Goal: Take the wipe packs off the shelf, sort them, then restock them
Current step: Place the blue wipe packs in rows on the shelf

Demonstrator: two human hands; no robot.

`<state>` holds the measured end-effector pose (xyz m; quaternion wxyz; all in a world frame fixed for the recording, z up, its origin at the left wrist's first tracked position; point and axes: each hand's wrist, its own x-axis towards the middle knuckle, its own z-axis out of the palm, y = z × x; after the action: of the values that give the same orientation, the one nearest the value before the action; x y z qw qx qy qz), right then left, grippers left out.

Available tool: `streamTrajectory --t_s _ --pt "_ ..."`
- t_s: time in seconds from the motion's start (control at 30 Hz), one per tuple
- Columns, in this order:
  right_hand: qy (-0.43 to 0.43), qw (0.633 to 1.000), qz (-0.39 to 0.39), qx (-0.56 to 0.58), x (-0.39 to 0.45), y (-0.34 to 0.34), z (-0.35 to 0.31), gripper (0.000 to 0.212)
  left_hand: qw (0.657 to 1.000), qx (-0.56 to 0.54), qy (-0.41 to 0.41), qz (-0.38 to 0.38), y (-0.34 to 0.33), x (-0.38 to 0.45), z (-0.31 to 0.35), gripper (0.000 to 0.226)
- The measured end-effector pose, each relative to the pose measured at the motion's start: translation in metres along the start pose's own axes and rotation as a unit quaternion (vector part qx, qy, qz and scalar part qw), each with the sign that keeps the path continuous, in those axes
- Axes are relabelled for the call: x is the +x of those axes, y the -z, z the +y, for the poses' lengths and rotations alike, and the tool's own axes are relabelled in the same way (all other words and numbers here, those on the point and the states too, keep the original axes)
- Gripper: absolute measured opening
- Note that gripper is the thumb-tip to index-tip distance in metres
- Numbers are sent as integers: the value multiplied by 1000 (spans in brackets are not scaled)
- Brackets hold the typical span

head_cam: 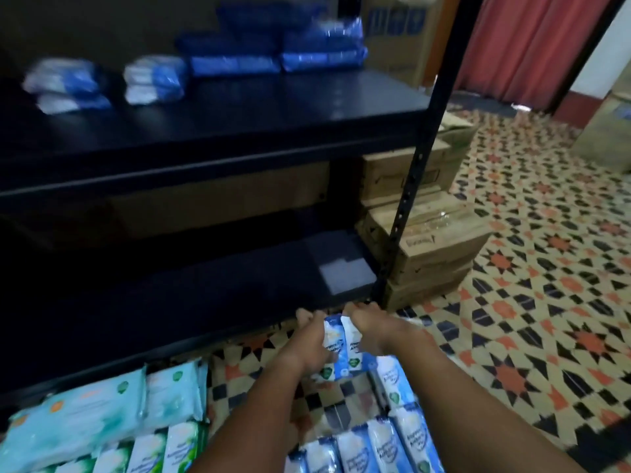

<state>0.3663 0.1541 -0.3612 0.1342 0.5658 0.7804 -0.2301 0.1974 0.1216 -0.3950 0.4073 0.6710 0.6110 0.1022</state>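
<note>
Two slim blue-and-white plastic wipe packs (341,346) are gripped between the left hand (309,339) and right hand (370,331) at the bare black bottom shelf's (205,295) front edge. Restocking seems begun: sorted rows (368,442) remain on the patterned tiled floor (529,302).

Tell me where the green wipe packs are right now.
In the head view, the green wipe packs lie on the tiled floor at bottom left, in front of the black shelf, left of the blue packs.

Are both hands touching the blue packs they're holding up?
Touching. The head view shows the left hand and the right hand each curled round the blue packs, fingers wrapped over their top edges.
</note>
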Motion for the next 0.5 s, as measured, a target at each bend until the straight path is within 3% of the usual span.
streamTrajectory --t_s 0.27,0.5 --pt "51 985 151 62 -73 134 -56 52 987 71 -109 100 128 -48 76 59" --pt "142 931 296 159 -114 226 -96 64 959 68 -178 211 231 -108 129 68"
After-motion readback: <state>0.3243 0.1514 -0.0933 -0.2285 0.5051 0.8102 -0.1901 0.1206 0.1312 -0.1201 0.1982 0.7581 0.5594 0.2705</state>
